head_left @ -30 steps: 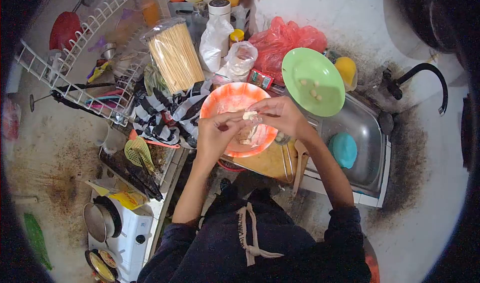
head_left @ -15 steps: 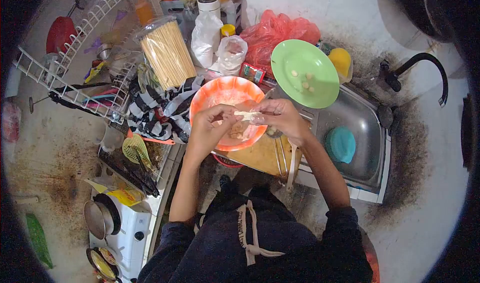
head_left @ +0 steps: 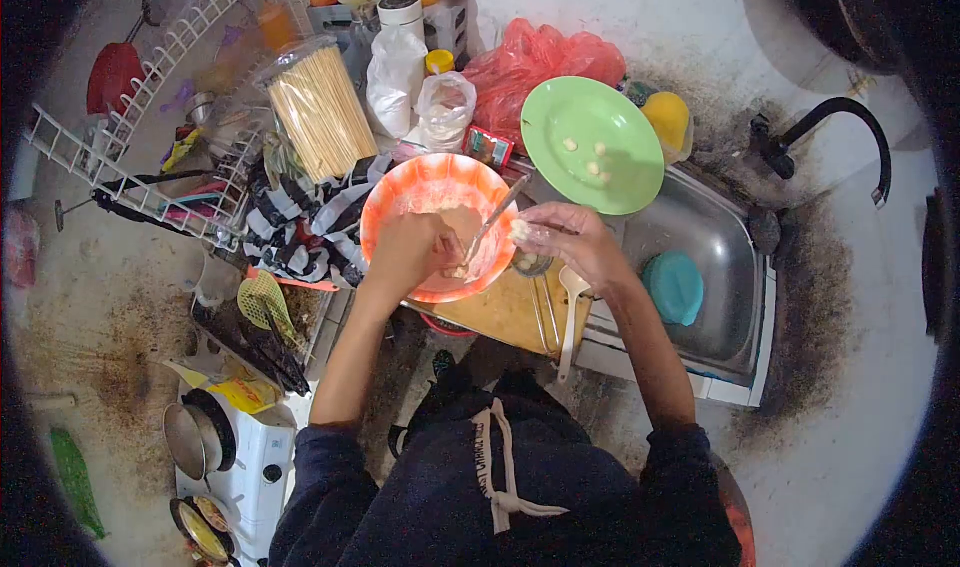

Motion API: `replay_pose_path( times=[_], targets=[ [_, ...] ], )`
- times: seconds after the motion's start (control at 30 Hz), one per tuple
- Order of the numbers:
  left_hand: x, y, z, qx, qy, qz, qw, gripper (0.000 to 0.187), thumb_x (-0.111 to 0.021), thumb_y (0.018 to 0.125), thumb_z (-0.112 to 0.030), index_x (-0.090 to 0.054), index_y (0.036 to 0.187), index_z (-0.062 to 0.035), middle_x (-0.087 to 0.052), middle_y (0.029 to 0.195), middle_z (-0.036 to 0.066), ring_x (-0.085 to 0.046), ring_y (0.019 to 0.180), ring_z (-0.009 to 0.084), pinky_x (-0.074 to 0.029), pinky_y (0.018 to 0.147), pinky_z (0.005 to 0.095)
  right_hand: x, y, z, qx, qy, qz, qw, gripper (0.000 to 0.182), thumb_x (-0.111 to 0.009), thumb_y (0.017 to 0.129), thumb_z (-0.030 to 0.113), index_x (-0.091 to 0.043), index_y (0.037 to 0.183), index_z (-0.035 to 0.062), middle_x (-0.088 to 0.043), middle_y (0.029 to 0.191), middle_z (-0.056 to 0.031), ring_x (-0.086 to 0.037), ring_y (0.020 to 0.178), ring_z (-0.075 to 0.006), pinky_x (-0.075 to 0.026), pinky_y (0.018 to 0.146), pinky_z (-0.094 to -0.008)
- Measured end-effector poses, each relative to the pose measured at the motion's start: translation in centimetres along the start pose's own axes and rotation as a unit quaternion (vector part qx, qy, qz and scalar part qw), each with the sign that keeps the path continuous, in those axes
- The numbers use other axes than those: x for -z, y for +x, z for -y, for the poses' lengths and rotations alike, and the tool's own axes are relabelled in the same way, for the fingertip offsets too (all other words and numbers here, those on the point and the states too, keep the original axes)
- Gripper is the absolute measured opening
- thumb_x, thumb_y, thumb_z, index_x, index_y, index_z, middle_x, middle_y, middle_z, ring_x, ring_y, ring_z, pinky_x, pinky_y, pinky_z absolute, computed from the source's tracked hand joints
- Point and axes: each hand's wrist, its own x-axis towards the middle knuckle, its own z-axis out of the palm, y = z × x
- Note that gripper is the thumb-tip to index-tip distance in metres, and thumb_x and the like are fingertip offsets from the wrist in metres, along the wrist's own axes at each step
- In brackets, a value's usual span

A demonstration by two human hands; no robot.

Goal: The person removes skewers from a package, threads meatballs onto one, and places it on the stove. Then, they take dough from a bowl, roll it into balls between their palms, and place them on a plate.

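An orange-and-white bowl [head_left: 385,202] with a scalloped rim holds pale, sticky dough [head_left: 455,271] and a metal utensil [head_left: 497,217] leaning on its rim. Inside it, my left hand [head_left: 408,252] has its fingers curled down and pinched at the dough. My right hand [head_left: 572,239] is just right of the bowl, thumb and fingers closed on a small whitish lump of dough [head_left: 519,230]. Behind it, several small pale dough pieces [head_left: 598,167] lie on a tilted green plate [head_left: 560,107].
Below the bowl is a wooden cutting board [head_left: 500,317] with a white spoon [head_left: 568,337] and a long-handled strainer [head_left: 540,302]. A steel sink [head_left: 725,297] holding a turquoise container [head_left: 673,287] is at right. Bagged skewers [head_left: 322,112] stand behind; a stove [head_left: 265,457] is lower left.
My hands have moved apart: the left went down into the bowl, the right moved right with a dough lump. The stretched dough between them is gone, and the metal utensil now shows.
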Motion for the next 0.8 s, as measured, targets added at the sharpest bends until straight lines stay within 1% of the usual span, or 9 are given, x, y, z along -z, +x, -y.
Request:
replay_pose_path(
  times=[0.27, 0.3, 0.33, 0.37, 0.43, 0.53, 0.63, 0.7, 0.8],
  targets=[
    [1.2, 1.2, -3.3, 0.003, -0.082, 0.012, 0.997, 0.030, -0.056, 0.086, -0.024, -0.062, 0.110, -0.0088, -0.065, 0.100, 0.011, -0.062, 0.089, 0.0249, -0.048, 0.077, 0.0348, 0.3, -0.7, 0.0, 0.044, -0.078, 0.012, 0.996, 0.019, -0.063, 0.080, 0.000, -0.059, 0.098, -0.0015, -0.062, 0.096, -0.0078, -0.061, 0.087, -0.0138, -0.050, 0.081, -0.0270],
    [0.1, 1.7, -4.8, 0.009, -0.378, -0.065, 0.923, 0.038, -0.049, 0.089, -0.029, -0.053, 0.119, -0.0058, -0.059, 0.111, 0.013, -0.058, 0.099, 0.0247, -0.044, 0.085, 0.0350, -0.4, -0.8, 0.3, 0.045, -0.078, 0.012, 0.996, 0.019, -0.063, 0.080, 0.000, -0.059, 0.098, -0.0015, -0.062, 0.096, -0.0078, -0.061, 0.087, -0.0138, -0.050, 0.081, -0.0270],
    [-0.7, 2.2, -6.1, 0.014, -0.637, -0.136, 0.759, 0.047, -0.042, 0.093, -0.035, -0.044, 0.128, -0.0028, -0.054, 0.122, 0.015, -0.053, 0.110, 0.0245, -0.041, 0.094, 0.0352, -1.3, -0.9, 0.6, 0.063, -0.072, 0.031, 0.995, 0.020, -0.063, 0.079, 0.000, -0.060, 0.099, -0.0018, -0.063, 0.096, -0.0071, -0.061, 0.086, -0.0123, -0.049, 0.080, -0.0260],
    [-1.1, 2.6, -6.9, 0.012, -0.637, -0.135, 0.759, 0.047, -0.042, 0.093, -0.035, -0.044, 0.128, -0.0028, -0.054, 0.122, 0.015, -0.053, 0.110, 0.0245, -0.041, 0.094, 0.0352, -2.1, -1.0, 0.7, 0.082, -0.067, 0.049, 0.993, 0.022, -0.064, 0.079, 0.000, -0.060, 0.100, -0.0021, -0.063, 0.097, -0.0063, -0.060, 0.086, -0.0107, -0.049, 0.078, -0.0250],
    [-1.9, 3.1, -8.4, -0.034, -0.883, -0.038, 0.466, 0.058, -0.029, 0.096, -0.039, -0.024, 0.137, 0.0014, -0.034, 0.139, 0.016, -0.034, 0.129, 0.0260, -0.031, 0.104, 0.0384, -2.9, -1.3, 0.8, 0.094, -0.145, 0.025, 0.985, 0.024, -0.065, 0.079, 0.004, -0.061, 0.102, 0.0001, -0.064, 0.098, -0.0053, -0.060, 0.086, -0.0102, -0.049, 0.077, -0.0257],
    [-2.4, 3.5, -10.6, 0.047, -0.862, -0.147, 0.484, 0.058, -0.031, 0.095, -0.039, -0.026, 0.136, 0.0013, -0.036, 0.138, 0.016, -0.032, 0.130, 0.0250, -0.030, 0.106, 0.0390, -3.9, -2.2, 1.1, 0.135, -0.230, -0.044, 0.963, 0.026, -0.067, 0.076, 0.009, -0.064, 0.101, 0.0041, -0.065, 0.092, -0.0045, -0.061, 0.076, -0.0109, -0.051, 0.068, -0.0269],
    [-2.5, 4.0, -11.0, 0.076, -0.903, -0.179, 0.383, 0.048, -0.032, 0.097, -0.031, -0.031, 0.134, -0.0006, -0.041, 0.135, 0.012, -0.037, 0.127, 0.0212, -0.030, 0.106, 0.0350, -3.7, -3.3, 1.5, 0.183, -0.447, -0.054, 0.874, 0.027, -0.068, 0.073, 0.011, -0.064, 0.099, 0.0049, -0.061, 0.098, -0.0075, -0.061, 0.079, -0.0183, -0.050, 0.071, -0.0302],
    [-2.2, 4.1, -11.3, 0.123, -0.911, -0.201, 0.339, 0.044, -0.031, 0.098, -0.027, -0.034, 0.133, -0.0025, -0.044, 0.132, 0.010, -0.039, 0.125, 0.0196, -0.030, 0.107, 0.0325, -4.0, -3.7, 1.4, 0.286, -0.521, -0.106, 0.797, 0.033, -0.068, 0.071, 0.011, -0.063, 0.103, 0.0065, -0.054, 0.109, -0.0108, -0.056, 0.092, -0.0259, -0.047, 0.078, -0.0335],
    [-2.4, 4.0, -11.2, 0.137, -0.913, -0.216, 0.318, 0.040, -0.033, 0.097, -0.023, -0.037, 0.132, -0.0026, -0.046, 0.131, 0.008, -0.041, 0.124, 0.0178, -0.031, 0.107, 0.0313, -3.8, -3.3, 0.8, 0.327, -0.509, -0.150, 0.782, 0.041, -0.062, 0.077, 0.016, -0.056, 0.116, 0.0070, -0.045, 0.125, -0.0128, -0.047, 0.110, -0.0308, -0.039, 0.091, -0.0394]
  ],
)
